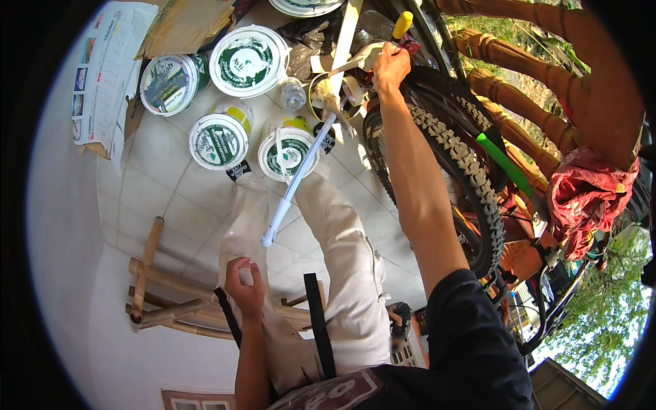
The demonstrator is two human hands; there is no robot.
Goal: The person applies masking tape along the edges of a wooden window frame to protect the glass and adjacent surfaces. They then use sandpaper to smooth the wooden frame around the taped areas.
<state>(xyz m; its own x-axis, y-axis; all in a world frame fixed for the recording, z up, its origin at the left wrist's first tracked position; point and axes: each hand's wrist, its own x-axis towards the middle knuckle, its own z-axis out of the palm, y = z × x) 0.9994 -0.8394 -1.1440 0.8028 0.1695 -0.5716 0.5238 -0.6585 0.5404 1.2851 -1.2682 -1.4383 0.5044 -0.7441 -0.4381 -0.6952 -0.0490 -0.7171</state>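
My right hand [391, 67] is stretched far forward with its fingers closed. What they grip is hidden; a yellow handle [403, 25] stands just past the fingertips, and a cream-coloured strip [365, 58] lies close on their left. My left hand [244, 285] hovers over my left knee, fingers curled in toward the thumb, with nothing visible in it. Between my legs a broom-like tool with a light-blue stick [295, 183] slants up to pale bristles [328, 96], crossing a small white-lidded bucket [287, 156]. An open round tin [348, 94] sits below the right hand.
More paint buckets stand ahead: a large one [249, 61], one on its left [167, 85], and a smaller one [219, 140]. A clear bottle [292, 94] is among them. A bicycle tyre [471, 178] and a bamboo fence [523, 82] border the right; bamboo furniture [178, 277] is at left.
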